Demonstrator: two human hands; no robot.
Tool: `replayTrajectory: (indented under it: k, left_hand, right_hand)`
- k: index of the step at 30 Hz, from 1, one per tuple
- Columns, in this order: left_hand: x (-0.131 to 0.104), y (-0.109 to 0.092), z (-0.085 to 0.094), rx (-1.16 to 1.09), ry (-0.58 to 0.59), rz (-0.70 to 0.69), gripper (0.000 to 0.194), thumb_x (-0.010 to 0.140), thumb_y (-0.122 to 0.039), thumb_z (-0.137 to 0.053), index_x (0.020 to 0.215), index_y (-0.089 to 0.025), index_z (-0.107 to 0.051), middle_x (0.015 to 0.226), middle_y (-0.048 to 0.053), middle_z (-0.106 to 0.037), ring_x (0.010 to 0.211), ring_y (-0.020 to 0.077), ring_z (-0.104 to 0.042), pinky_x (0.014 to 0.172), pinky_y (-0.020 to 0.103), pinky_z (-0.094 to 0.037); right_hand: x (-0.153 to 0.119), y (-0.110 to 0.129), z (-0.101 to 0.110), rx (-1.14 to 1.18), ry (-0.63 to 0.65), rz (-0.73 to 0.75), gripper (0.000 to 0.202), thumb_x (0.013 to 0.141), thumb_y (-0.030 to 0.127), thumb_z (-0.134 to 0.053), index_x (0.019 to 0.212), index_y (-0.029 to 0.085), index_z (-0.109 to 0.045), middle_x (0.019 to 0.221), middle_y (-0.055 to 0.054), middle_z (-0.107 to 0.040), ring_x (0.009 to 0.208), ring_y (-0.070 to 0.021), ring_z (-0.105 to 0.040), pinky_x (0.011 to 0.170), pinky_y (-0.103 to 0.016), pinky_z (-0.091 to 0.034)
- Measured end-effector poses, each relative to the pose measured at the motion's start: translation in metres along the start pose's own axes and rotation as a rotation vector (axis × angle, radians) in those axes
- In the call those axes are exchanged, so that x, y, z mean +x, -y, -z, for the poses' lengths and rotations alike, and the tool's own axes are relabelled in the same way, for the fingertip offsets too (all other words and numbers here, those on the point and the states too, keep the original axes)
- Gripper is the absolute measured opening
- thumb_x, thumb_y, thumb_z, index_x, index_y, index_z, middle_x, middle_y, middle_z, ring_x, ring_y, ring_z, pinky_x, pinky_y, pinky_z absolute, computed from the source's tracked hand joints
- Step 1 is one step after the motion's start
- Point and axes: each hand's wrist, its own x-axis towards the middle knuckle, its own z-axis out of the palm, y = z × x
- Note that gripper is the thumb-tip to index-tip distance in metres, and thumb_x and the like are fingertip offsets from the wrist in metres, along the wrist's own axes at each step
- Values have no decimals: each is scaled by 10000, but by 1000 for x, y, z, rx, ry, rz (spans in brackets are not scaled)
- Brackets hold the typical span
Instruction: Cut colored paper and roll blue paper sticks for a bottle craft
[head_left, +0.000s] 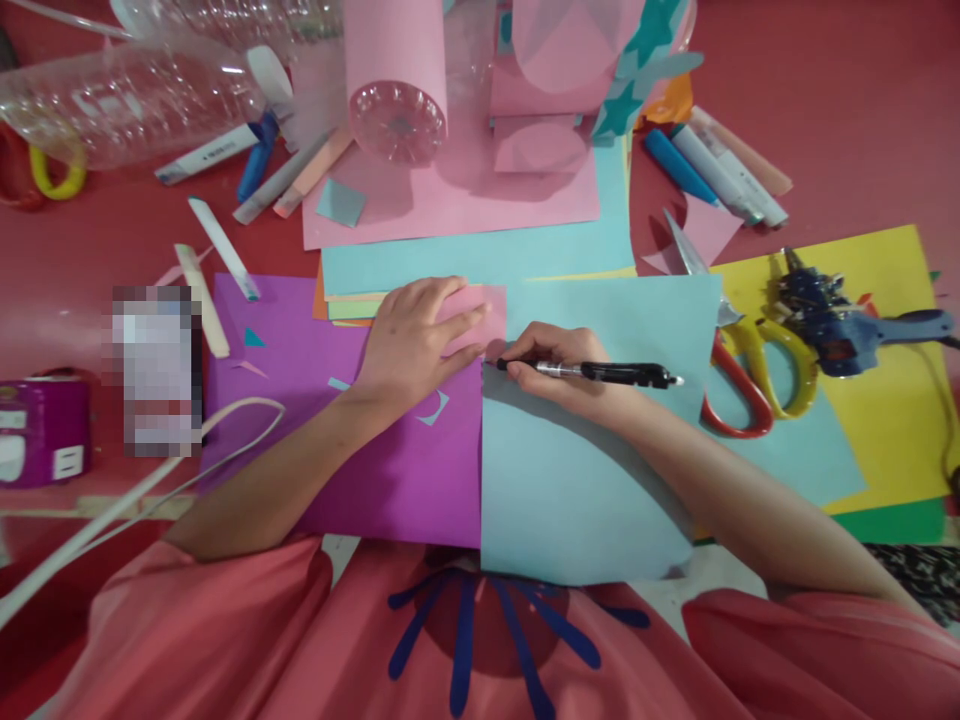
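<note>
Right grip (566, 365) is pinching a black pen (622, 374) by the light blue sheet (592, 490)'s left edge, left grip (409, 330) spread over pink paper (493, 308), scraps (254, 338) already cut but no pen line I can spot yet.

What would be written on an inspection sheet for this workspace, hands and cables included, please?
Surface: red table, coloured paper across its middle.
Work things: black pen, pink paper, light blue sheet, purple sheet.
Clutter: red-and-yellow scissors and a likely glue gun at right; markers at both sides; clear bottles at upper left.
Left hand: spread over the pink paper.
Right hand: grips the black pen, tip near the light blue sheet's left edge.
Cables: white cable at left; thin dark cord at right edge.
Surroundings: wearer's red shirt; otherwise nothing seen.
</note>
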Motion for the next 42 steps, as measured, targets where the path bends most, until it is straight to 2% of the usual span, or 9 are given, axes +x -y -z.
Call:
replayTrajectory:
  k: [6,10,21,29,38,42]
  left_hand:
    - [0,0,0,-1,5,-3,382,942,-498,-482,1197,-271,-652,1350,75,-562,1215,262,-496,1008,413,-376]
    - [-1,1,-1,0,-1,-4,383,939,-496,-489,1208,-276,-649,1359,76,-553,1221,269,-494,1011,422,-378]
    - [-1,1,-1,-3,-16,-19,390,951,-498,-461,1214,-278,-646,1353,77,-561,1211,271,-503,1004,420,-376]
    - [0,-1,0,-11,-5,4,378,943,-486,-476,1200,-275,-655,1348,81,-565,1214,273,-502,1013,424,-375]
    - [0,-2,3,-4,29,18,377,944,-479,-476,1206,-269,-648,1360,89,-561,1222,275,-499,1022,432,-375]
    - [0,-2,4,58,24,-29,380,963,-460,-436,1214,-260,-639,1354,99,-575,1219,268,-514,1002,421,-396]
  right_hand:
    - [0,-1,-1,-9,7,12,104,791,268,-605,805,168,-628,689,-5,-646,582,-91,-521,571,-225,-416]
    - [0,-1,-2,17,-28,31,104,775,275,-597,772,171,-607,681,-7,-641,572,-93,-522,561,-224,-413]
    - [1,3,-3,-10,-6,-12,93,769,267,-584,749,176,-592,688,-9,-639,590,-98,-532,583,-226,-426]
    - [1,-1,-4,-27,-22,12,103,774,274,-589,736,178,-584,705,-17,-653,596,-103,-543,584,-229,-424]
    - [-1,-1,-5,-12,-69,27,92,771,261,-597,725,181,-591,649,5,-611,557,-90,-496,552,-227,-390]
    - [-3,2,-1,54,-102,70,152,833,341,-584,828,189,-601,630,20,-579,516,-86,-479,521,-234,-384]
